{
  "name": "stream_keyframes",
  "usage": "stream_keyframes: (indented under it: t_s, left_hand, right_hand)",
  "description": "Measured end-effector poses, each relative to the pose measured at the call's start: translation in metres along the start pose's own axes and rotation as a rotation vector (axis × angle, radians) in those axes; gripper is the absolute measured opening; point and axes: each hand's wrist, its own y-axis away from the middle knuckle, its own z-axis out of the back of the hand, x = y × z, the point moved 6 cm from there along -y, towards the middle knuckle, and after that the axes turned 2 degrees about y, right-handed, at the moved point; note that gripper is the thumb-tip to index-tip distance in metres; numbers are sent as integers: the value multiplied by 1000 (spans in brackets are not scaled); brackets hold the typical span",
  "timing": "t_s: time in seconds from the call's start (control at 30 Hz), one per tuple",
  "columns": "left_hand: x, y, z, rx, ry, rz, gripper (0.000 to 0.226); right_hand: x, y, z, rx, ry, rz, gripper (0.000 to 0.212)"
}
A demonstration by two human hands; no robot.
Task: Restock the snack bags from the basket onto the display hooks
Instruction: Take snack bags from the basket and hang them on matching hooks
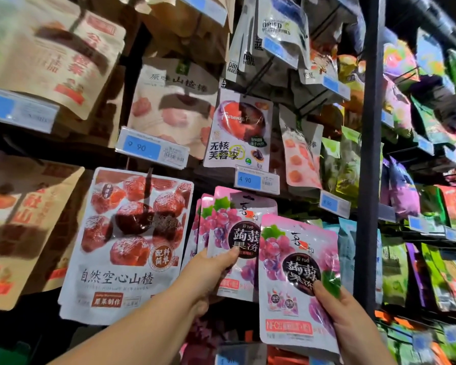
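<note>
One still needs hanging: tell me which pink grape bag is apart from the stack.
The pink grape bag in the right hand, held alone; the other bags overlap in a stack, pinched by the left hand.

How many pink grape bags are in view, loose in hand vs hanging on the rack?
loose pink grape bag, pinched by the right hand: 1
hanging pink grape bags, front one gripped by the left hand: 3 showing; more may hide behind
Total: 4 visible
</note>
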Motion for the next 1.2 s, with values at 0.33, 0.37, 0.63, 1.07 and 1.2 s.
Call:
stream_keyframes:
  t_s: [0.33,0.37,0.63,1.07,1.2]
  left_hand:
    - [3,-6,1,-56,-6,32,9]
    - [6,-12,4,-71,13,35,10]
    - [9,-27,14,-156,10,34,63]
    - [12,-34,34,-257,-330,-22,88]
    - [4,-19,37,-397,-712,-170,56]
  right_hand:
    - [-7,-10,1,37,-28,-26,39]
    - [-7,-11,0,54,-32,-26,34]
    - [0,-22,-13,152,-95,-16,29]
    - [3,-32,-32,155,-48,61,34]
    - [3,-33,-37,173,-27,65,37]
